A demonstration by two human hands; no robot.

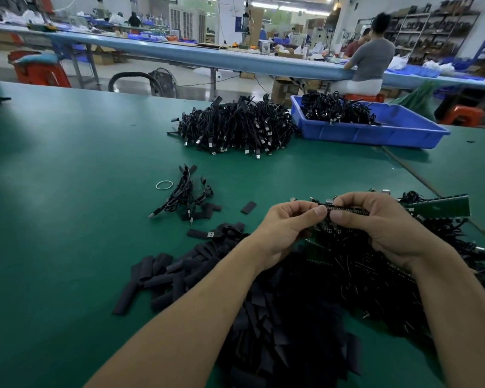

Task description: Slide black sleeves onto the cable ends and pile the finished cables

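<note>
Green counter stretches ahead of you. Beyond it, long light-blue bench crosses hall, person in grey top seated near its right end on red stool. Glossy pale floor below, with fan and cardboard box. Metal shelving along right wall. Ceiling strip lights glare at back.

Black sleeves, green table, blue bin.
</note>
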